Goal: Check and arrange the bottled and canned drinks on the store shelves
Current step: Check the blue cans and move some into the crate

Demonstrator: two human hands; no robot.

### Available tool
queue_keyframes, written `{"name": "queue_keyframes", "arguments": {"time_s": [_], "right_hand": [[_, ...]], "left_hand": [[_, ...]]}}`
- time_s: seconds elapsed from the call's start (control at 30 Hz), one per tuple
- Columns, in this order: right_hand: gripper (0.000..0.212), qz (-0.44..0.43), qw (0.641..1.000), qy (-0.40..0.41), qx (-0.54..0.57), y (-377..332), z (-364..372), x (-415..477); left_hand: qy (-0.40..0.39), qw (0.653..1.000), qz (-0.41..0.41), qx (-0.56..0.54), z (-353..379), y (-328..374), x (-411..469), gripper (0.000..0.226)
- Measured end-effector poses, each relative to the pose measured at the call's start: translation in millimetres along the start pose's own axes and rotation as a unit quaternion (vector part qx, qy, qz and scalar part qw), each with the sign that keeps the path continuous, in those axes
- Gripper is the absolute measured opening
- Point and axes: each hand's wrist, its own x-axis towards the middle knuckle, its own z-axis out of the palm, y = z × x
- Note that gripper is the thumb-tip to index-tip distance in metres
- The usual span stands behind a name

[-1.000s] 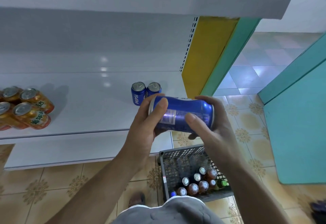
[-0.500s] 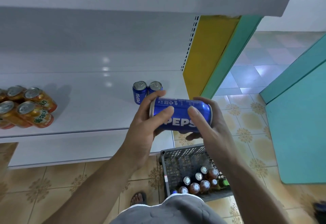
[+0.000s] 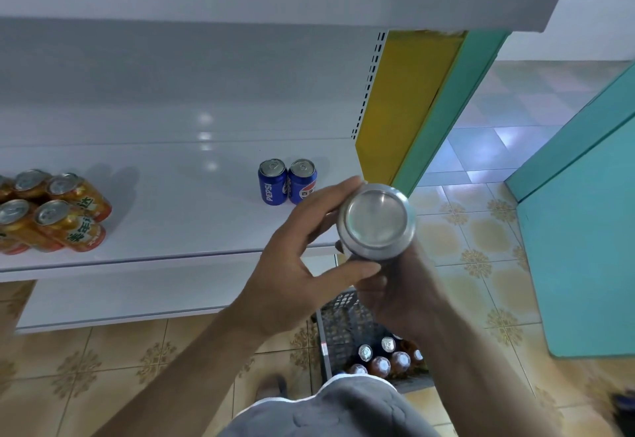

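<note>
A silver-bottomed can (image 3: 376, 221) is held in the air just in front of the near edge of the white shelf (image 3: 171, 203), turned so that its round base faces the camera. The left hand (image 3: 302, 264) grips it from the left, with one finger curled over the top of the rim and the thumb pressed against the lower edge. The right hand (image 3: 405, 299) holds the can's body from beneath, though most of its fingers are hidden behind the can. On the shelf just beyond the hands, two blue Pepsi cans (image 3: 287, 181) stand upright and touching each other, near the yellow side panel (image 3: 402, 99). Far to the left on the same shelf is a cluster of orange cans (image 3: 55, 211). On the tiled floor (image 3: 103, 368) below the hands is a grey basket (image 3: 343, 319) with capped bottles (image 3: 379, 364) inside.
</note>
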Motion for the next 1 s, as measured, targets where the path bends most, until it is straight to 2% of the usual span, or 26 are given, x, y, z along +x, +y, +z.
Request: {"name": "queue_keyframes", "arguments": {"time_s": [0.17, 0.27, 0.33, 0.4, 0.47, 0.5, 0.53, 0.6, 0.8, 0.93, 1.0], "right_hand": [[0.059, -0.021, 0.999, -0.028, 0.023, 4.0, -9.3, 3.1], [0.049, -0.094, 0.995, 0.005, 0.022, 1.2, -12.4, 0.9], [0.045, -0.181, 0.979, 0.051, -0.081, -0.3, -12.6, -4.5], [0.051, -0.298, 0.919, 0.094, -0.241, 3.8, -13.0, -9.8], [0.059, -0.404, 0.828, 0.111, -0.372, 12.6, -14.9, -12.7], [0.063, -0.434, 0.794, 0.118, -0.410, 17.2, -18.0, -12.4], [0.065, -0.448, 0.773, 0.126, -0.431, 20.7, -22.0, -11.6], [0.067, -0.451, 0.758, 0.144, -0.449, 26.4, -30.7, -10.8], [0.065, -0.392, 0.761, 0.184, -0.484, 57.3, -72.4, -5.2], [0.068, -0.294, 0.781, 0.196, -0.515, 79.9, -125.5, 3.7], [0.071, -0.244, 0.767, 0.183, -0.564, 90.4, -159.2, 17.1]], "left_hand": [[-0.009, 1.000, 0.009, 0.020, 0.5, -2.0, -3.3, 0.072], [-0.016, 0.999, -0.024, 0.022, -0.6, -5.7, -6.0, 0.064], [-0.007, 0.997, -0.039, 0.067, -1.4, -11.9, -5.2, 0.058], [-0.005, 0.992, -0.034, 0.120, 0.6, -20.7, -5.9, 0.058], [-0.002, 0.990, -0.032, 0.136, 4.5, -28.3, -7.8, 0.061], [-0.001, 0.990, -0.033, 0.134, 6.3, -31.3, -9.0, 0.062], [-0.001, 0.991, -0.035, 0.129, 8.1, -34.0, -10.0, 0.062], [-0.012, 0.992, -0.035, 0.119, 11.4, -41.7, -12.8, 0.062], [-0.065, 0.988, -0.069, 0.124, 30.3, -85.2, -33.0, 0.056], [-0.082, 0.966, -0.181, 0.165, 58.4, -123.9, -67.0, 0.051], [-0.058, 0.947, -0.253, 0.189, 76.4, -144.9, -90.2, 0.045]]}}
